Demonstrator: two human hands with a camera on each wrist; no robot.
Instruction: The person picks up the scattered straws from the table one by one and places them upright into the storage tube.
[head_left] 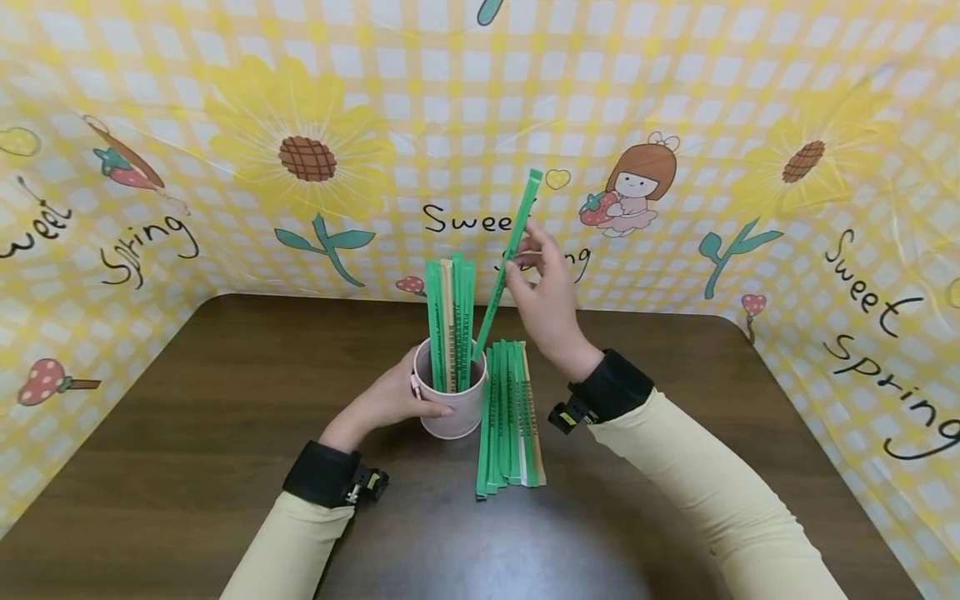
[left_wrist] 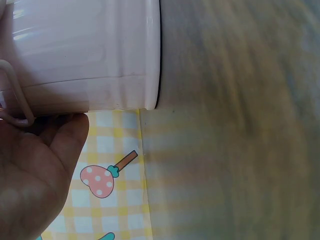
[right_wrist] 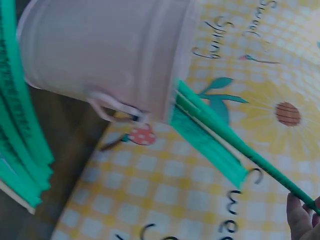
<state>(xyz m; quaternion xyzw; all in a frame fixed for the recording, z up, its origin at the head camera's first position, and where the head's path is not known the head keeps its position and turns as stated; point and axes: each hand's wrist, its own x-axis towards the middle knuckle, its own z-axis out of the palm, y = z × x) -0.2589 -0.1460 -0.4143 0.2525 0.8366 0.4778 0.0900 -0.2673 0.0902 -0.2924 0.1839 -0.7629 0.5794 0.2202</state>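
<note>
**Pink cup steadied, one green sleeve angled at its rim**

Seen whole only from the head view: dark brown wooden table (head_left: pixel 225 433), yellow checked backdrop printed with sunflowers (head_left: pixel 465 100). Left wrist view limited to a ribbed pale wall, a thin loop handle and a palm; right wrist view limited to the cup's side and green strips leaving its mouth, with a fingertip at the frame's corner.

Left hand (head_left: pixel 390 398) wrapped round the pale pink ribbed plastic cup (head_left: pixel 456 408), fingers curled against its side, thumb across the front. Upright inside the cup: a bundle of flat green paper chopstick sleeves (head_left: pixel 451 321), one pale wooden stick showing among them. Just right of the cup, flat on the table: a stack of green paper-sleeved chopsticks (head_left: pixel 510 417), ends fanned slightly.

Right hand (head_left: pixel 547 300) raised above the stack, fingers pinching a single long green paper sleeve (head_left: pixel 510 250) near its middle, tilted, lower end at the cup's rim.
</note>
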